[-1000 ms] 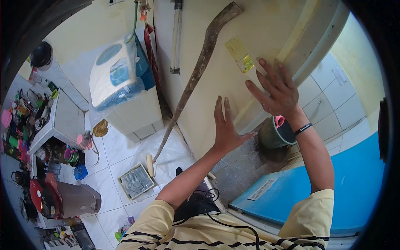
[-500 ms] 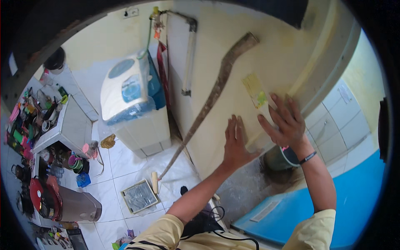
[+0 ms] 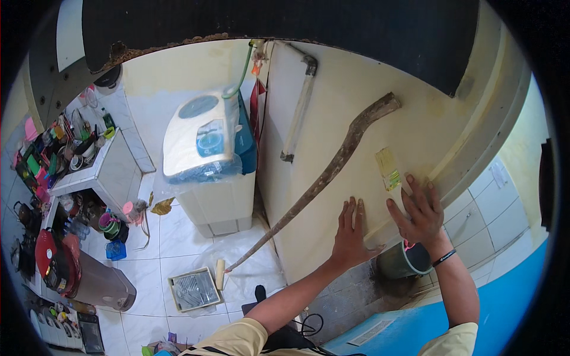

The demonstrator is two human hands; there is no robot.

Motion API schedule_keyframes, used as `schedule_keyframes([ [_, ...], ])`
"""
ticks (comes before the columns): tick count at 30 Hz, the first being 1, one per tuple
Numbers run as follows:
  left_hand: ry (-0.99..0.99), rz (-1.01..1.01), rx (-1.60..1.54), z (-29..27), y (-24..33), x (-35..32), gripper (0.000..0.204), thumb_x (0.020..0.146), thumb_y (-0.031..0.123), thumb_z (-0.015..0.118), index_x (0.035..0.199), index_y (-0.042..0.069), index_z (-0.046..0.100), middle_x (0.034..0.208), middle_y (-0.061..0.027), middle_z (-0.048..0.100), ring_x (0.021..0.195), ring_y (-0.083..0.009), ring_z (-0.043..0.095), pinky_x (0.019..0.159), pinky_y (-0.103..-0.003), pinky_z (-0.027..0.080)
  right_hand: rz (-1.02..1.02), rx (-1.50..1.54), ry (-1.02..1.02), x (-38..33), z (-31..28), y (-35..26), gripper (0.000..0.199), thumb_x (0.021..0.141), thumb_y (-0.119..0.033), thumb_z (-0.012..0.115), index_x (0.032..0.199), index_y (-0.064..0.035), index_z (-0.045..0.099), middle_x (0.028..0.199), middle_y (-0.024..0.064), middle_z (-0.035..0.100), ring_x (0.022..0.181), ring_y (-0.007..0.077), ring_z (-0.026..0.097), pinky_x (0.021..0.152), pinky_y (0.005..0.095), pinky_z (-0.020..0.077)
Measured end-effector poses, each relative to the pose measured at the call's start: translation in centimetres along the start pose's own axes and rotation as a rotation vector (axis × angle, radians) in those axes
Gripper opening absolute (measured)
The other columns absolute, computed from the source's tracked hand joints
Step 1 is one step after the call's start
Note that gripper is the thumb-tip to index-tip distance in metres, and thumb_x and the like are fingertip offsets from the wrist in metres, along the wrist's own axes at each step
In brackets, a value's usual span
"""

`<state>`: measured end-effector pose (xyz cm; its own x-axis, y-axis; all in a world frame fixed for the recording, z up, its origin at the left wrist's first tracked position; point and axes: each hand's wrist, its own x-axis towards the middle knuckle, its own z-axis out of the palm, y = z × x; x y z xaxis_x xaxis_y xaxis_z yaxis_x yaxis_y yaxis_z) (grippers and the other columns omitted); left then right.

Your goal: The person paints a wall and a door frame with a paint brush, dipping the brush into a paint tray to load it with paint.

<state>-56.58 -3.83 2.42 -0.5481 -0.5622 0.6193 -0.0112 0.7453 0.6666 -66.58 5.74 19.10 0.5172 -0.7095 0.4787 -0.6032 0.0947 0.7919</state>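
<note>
My right hand [image 3: 423, 210] grips a paintbrush [image 3: 389, 172] by its pale handle, the bristles pointing up and lying close to the cream wall [image 3: 332, 124]. Most of the handle is hidden behind my fingers. To the left of it, my left hand [image 3: 350, 240] is open against the wall's lower part, fingers pointing up and thumb out to the side; it holds nothing. A long, crooked wooden pole [image 3: 320, 181] leans on the wall left of both hands. At its foot, a paint roller [image 3: 220, 274] lies beside a paint tray [image 3: 174, 296] on the floor.
A dark panel [image 3: 285, 21] with a ragged edge hangs overhead. A washing machine [image 3: 208, 172] stands at the back left, near a pipe [image 3: 300, 113]. Kitchenware crowds the counter [image 3: 122, 163] at far left. A bucket [image 3: 396, 264] and a blue surface [image 3: 439, 329] lie on the right.
The view has shifted, so the wall, pole and hands sit lower and the dark panel shows more. Both hands keep much the same place at the wall, the paintbrush still in my right.
</note>
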Motion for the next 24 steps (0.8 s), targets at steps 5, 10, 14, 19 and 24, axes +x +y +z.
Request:
schedule_keyframes([
  [5, 0.014, 0.026, 0.012, 0.35, 0.23, 0.24, 0.127, 0.061, 0.044, 0.086, 0.150, -0.005, 0.008, 0.151, -0.0312, 0.014, 0.139, -0.0495, 0.018, 0.112, -0.055, 0.029, 0.000, -0.024, 0.008, -0.41, 0.18, 0.34, 0.028, 0.089, -0.022, 0.053, 0.116, -0.0265, 0.059, 0.106, 0.0004, 0.067, 0.122, 0.0256, 0.058, 0.111, 0.0481, 0.0324],
  [10, 0.004, 0.043, 0.011, 0.32, -0.06, 0.15, 0.128, 0.061, 0.045, 0.086, 0.149, -0.006, 0.009, 0.151, -0.0309, 0.014, 0.140, -0.0479, 0.017, 0.113, -0.054, 0.028, -0.016, -0.002, 0.011, -0.13, 0.25, 0.18, 0.030, 0.090, -0.021, 0.052, 0.119, -0.0265, 0.057, 0.112, 0.0003, 0.065, 0.122, 0.0255, 0.057, 0.109, 0.0463, 0.0351],
  [14, 0.014, 0.035, -0.007, 0.35, 0.54, 0.10, 0.124, 0.061, 0.038, 0.087, 0.149, -0.005, 0.012, 0.150, -0.0318, 0.016, 0.139, -0.0511, 0.019, 0.112, -0.056, 0.029, -0.014, -0.030, 0.017, -0.44, -0.10, 0.58, 0.032, 0.089, -0.022, 0.052, 0.120, -0.0261, 0.056, 0.115, 0.0004, 0.064, 0.122, 0.0255, 0.057, 0.108, 0.0453, 0.0365],
  [19, -0.045, 0.032, 0.048, 0.26, 0.16, -0.06, 0.128, 0.063, 0.044, 0.086, 0.149, -0.006, 0.006, 0.151, -0.0308, 0.012, 0.141, -0.0475, 0.014, 0.114, -0.054, 0.024, -0.031, -0.039, 0.031, -0.19, -0.26, 0.37, 0.032, 0.088, -0.024, 0.053, 0.120, -0.0259, 0.057, 0.116, 0.0002, 0.064, 0.122, 0.0237, 0.057, 0.108, 0.0443, 0.0378],
  [24, -0.032, 0.029, 0.056, 0.37, 0.13, -0.07, 0.128, 0.064, 0.041, 0.087, 0.149, -0.007, 0.004, 0.150, -0.0326, 0.012, 0.140, -0.0485, 0.016, 0.112, -0.054, 0.025, -0.011, -0.018, 0.011, -0.37, 0.08, 0.23, 0.033, 0.089, -0.026, 0.051, 0.122, -0.0269, 0.057, 0.120, 0.0001, 0.063, 0.124, 0.0234, 0.056, 0.109, 0.0434, 0.0373],
])
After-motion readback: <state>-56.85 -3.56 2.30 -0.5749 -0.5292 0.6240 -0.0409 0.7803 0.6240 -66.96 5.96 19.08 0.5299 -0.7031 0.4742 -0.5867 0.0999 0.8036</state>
